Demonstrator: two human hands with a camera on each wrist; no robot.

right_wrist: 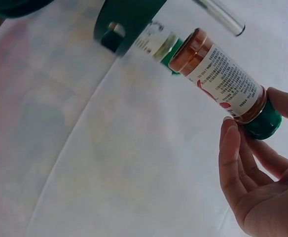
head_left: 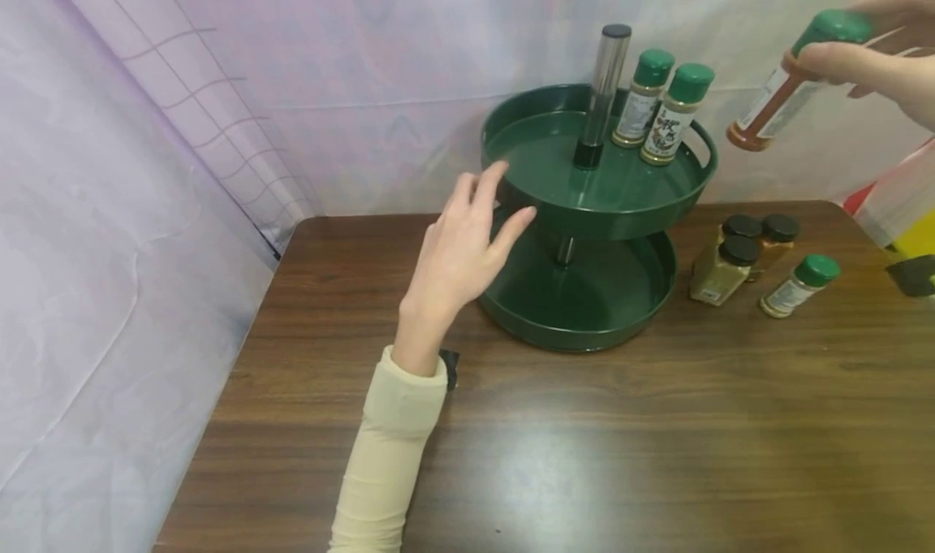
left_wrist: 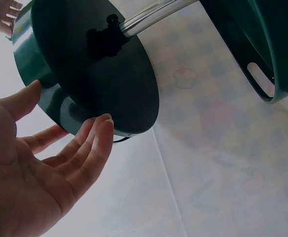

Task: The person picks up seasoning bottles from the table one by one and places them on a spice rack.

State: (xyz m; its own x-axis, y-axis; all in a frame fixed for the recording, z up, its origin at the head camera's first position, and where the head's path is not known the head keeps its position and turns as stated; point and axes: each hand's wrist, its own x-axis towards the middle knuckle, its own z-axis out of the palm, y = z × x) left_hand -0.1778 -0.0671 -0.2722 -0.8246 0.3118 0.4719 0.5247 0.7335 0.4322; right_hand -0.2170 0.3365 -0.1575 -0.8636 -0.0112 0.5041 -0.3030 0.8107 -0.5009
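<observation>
spice jar [head_left: 782, 97], probably light, stiff and slick, hangs tilted beside the upper tray [head_left: 621, 223]; right hand [head_left: 894, 74] pinches its green cap [head_left: 840, 27], a sensible hold; left hand [head_left: 460, 248] spread, empty.

This looks like a cloth-draped corner fitted with household kitchen goods; whether it lies in a home or a studio cannot be told. Pale cloth [head_left: 394, 131], printed with checks and a cupcake, hangs behind the back edge of a wood-grain table [head_left: 584, 455], and whitish cloth [head_left: 88, 293] hangs beside the left edge. A 2-tier green rack [head_left: 577, 338] near the back edge bears 2 green-capped seasoning jars [head_left: 666, 127]; towards the back right corner stand 3 black-capped jars [head_left: 719, 277].
</observation>
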